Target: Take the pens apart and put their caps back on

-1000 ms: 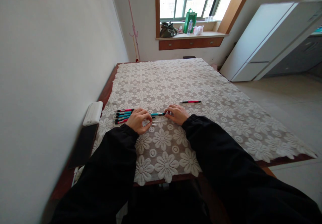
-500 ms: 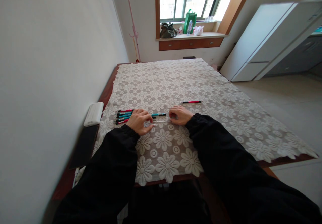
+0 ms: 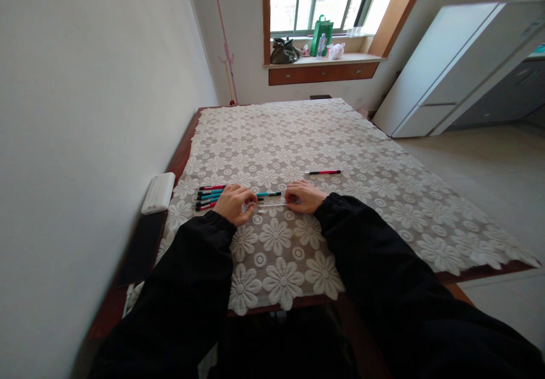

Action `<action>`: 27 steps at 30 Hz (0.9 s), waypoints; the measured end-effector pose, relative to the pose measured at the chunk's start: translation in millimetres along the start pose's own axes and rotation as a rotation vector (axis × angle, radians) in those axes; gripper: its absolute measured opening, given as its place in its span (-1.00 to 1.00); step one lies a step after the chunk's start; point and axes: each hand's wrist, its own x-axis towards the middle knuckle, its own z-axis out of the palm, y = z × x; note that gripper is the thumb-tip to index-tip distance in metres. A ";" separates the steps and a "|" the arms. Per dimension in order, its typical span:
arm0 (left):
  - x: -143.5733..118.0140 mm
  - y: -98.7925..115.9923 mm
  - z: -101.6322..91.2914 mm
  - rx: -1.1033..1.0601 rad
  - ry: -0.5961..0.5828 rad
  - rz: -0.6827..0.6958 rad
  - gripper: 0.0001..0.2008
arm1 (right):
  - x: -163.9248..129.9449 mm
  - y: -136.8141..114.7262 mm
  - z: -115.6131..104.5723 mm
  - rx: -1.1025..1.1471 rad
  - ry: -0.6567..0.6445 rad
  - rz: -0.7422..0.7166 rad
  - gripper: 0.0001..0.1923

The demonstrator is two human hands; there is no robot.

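My left hand (image 3: pixel 233 203) rests on the lace tablecloth (image 3: pixel 298 140), fingers curled and pinched at one end of a thin pale pen refill (image 3: pixel 272 204). My right hand (image 3: pixel 303 196) pinches the refill's other end. A teal pen (image 3: pixel 268 194) lies just beyond the refill, between both hands. Left of my left hand, several teal and red pens (image 3: pixel 208 196) lie side by side, partly hidden by it. A single red pen (image 3: pixel 323 172) lies apart, beyond my right hand.
A white power bank (image 3: pixel 158 193) and a dark flat slab (image 3: pixel 142 245) lie by the wall on the left table edge. A white fridge (image 3: pixel 451 67) stands at the right. Bags (image 3: pixel 322 30) sit on the far windowsill.
My right hand has slid a little to the right, off the teal pen's end. The thin refill now shows between both hands. The left hand has barely moved.
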 end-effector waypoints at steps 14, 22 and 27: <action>0.0 -7.6 2.1 0.032 0.063 -0.029 -0.89 | 0.7 1.5 4.7 0.019 0.035 -0.018 -0.95; 0.1 -4.8 -3.0 0.043 0.023 -0.014 -0.91 | 0.9 0.0 5.2 0.020 0.034 -0.013 -0.95; -0.1 -4.8 -3.0 0.042 0.011 -0.021 -0.91 | 1.0 0.2 5.6 0.026 0.035 -0.007 -0.95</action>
